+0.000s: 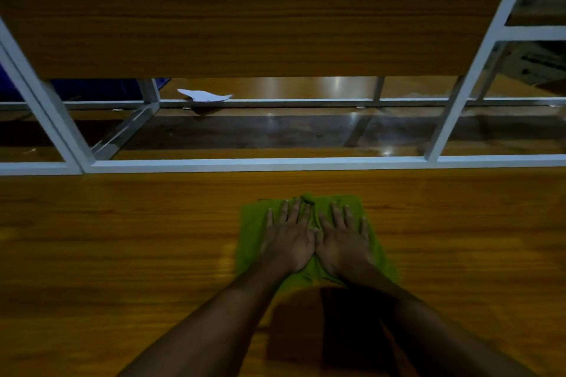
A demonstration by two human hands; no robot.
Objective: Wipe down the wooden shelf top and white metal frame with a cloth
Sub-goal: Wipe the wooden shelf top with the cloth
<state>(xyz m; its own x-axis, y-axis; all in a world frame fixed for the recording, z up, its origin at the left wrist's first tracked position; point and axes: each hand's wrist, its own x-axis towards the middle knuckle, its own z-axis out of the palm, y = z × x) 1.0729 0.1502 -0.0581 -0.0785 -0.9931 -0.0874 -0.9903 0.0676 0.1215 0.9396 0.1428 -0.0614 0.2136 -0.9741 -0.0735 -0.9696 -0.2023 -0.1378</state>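
Observation:
A green cloth (249,232) lies spread flat on the wooden shelf top (122,254), a little right of centre. My left hand (289,237) and my right hand (344,239) both press down on it side by side, palms flat, fingers straight and pointing away from me, thumbs touching. The white metal frame (260,164) runs along the far edge of the shelf top, just beyond the cloth. Its slanted uprights rise at left and right to a top rail.
A wooden back panel (245,30) sits inside the frame above. Through the gap below it I see a glossy floor with a white scrap of paper (203,95) and something blue at far left (98,89). Bare wood stretches to both sides of the cloth.

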